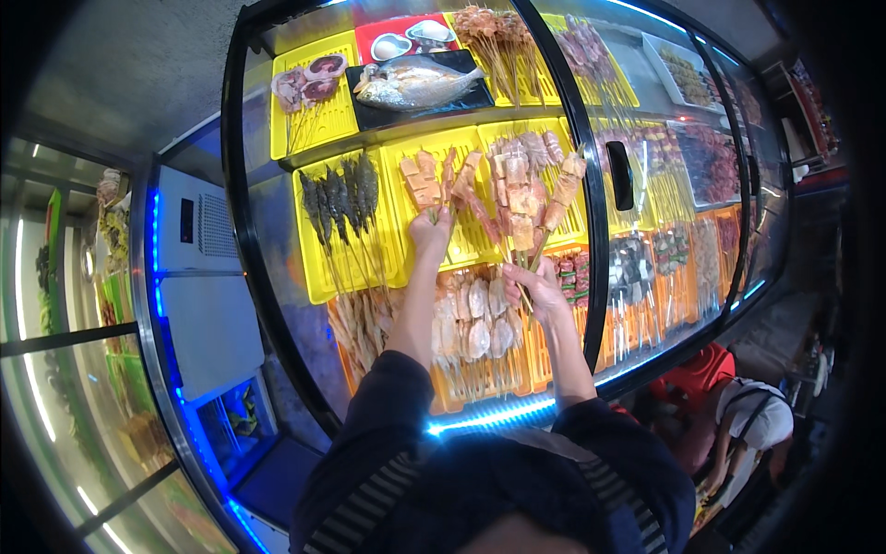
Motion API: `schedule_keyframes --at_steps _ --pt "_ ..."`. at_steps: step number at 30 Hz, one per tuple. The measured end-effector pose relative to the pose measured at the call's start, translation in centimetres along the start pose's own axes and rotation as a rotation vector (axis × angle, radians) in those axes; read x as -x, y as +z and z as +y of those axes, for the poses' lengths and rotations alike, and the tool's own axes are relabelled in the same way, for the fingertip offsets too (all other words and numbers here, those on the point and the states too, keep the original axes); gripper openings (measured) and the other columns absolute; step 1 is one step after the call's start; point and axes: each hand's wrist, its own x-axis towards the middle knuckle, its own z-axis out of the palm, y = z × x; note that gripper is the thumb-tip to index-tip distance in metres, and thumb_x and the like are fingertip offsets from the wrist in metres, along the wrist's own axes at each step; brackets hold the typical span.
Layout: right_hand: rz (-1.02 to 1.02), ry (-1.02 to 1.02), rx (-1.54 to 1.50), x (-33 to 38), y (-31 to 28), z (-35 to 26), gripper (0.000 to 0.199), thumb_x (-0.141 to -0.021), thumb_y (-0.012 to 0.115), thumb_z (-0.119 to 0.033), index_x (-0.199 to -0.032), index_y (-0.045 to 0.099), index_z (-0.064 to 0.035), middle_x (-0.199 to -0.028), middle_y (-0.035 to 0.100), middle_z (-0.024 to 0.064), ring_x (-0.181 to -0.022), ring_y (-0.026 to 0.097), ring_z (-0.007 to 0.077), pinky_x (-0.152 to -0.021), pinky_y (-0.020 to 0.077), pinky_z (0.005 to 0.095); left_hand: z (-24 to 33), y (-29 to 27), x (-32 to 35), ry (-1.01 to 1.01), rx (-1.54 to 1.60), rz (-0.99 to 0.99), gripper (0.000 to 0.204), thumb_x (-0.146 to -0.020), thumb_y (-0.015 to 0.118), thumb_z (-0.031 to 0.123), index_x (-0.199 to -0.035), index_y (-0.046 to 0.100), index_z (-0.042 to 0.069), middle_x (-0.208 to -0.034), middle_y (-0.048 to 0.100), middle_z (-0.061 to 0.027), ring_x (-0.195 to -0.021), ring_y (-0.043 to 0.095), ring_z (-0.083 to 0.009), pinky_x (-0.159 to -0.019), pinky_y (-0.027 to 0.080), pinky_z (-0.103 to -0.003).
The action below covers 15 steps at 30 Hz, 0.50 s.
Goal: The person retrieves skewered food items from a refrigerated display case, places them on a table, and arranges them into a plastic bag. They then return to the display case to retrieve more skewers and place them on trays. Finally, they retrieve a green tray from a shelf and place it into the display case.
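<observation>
I reach into an open display case of raw skewers. My left hand [431, 233] is closed around the sticks of a few pale meat skewers [423, 183] lying on a yellow tray [461, 242]. My right hand [537, 288] grips a fanned bunch of skewers [528, 189] with pale and pinkish pieces, held up over the same shelf. Below my hands lies an orange tray [443, 397] with squid-like skewers [480, 319]. Both forearms wear dark sleeves.
Dark fish skewers [340, 196] lie on a yellow tray to the left. A whole fish [415, 83] rests on a black tray on the top shelf. A curved black door frame [591, 185] stands right of my right hand, with more skewer trays [664, 249] behind glass. A person [743, 420] stands lower right.
</observation>
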Motion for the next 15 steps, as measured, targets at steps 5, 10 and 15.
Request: schedule_keyframes --at_steps 5,10,15 --pt "-0.008 0.013 -0.056 -0.5 0.0 0.7 0.015 -0.073 0.059 -0.001 -0.079 0.045 -0.0003 -0.054 0.045 0.0040 -0.040 0.042 0.0110 -0.035 0.0331 0.0236 1.7 1.1 0.8 -0.214 0.159 -0.085 0.012 -0.080 0.047 0.002 -0.090 0.047 -0.006 -0.081 0.055 -0.0131 -0.067 0.057 -0.0194 -0.061 0.052 -0.031" --pt "-0.007 0.010 -0.023 -0.3 0.3 0.2 0.014 -0.073 0.059 -0.002 -0.079 0.046 0.0003 -0.054 0.045 0.0039 -0.039 0.043 0.0111 -0.034 0.0339 0.0235 -2.6 3.1 -1.9 -0.143 0.322 -0.124 0.022 -0.074 0.043 -0.011 -0.094 0.046 -0.003 -0.086 0.053 -0.0102 -0.074 0.056 -0.0189 -0.063 0.051 -0.031" --pt "0.030 0.008 -0.007 0.3 -0.8 -0.1 0.013 -0.073 0.059 -0.001 -0.078 0.047 0.0009 -0.054 0.045 0.0041 -0.039 0.043 0.0113 -0.034 0.0335 0.0235 -0.1 2.2 -0.3 -0.123 0.084 0.028 0.015 -0.068 0.051 -0.009 -0.079 0.048 0.001 -0.076 0.054 -0.0085 -0.068 0.053 -0.0163 -0.057 0.047 -0.028"
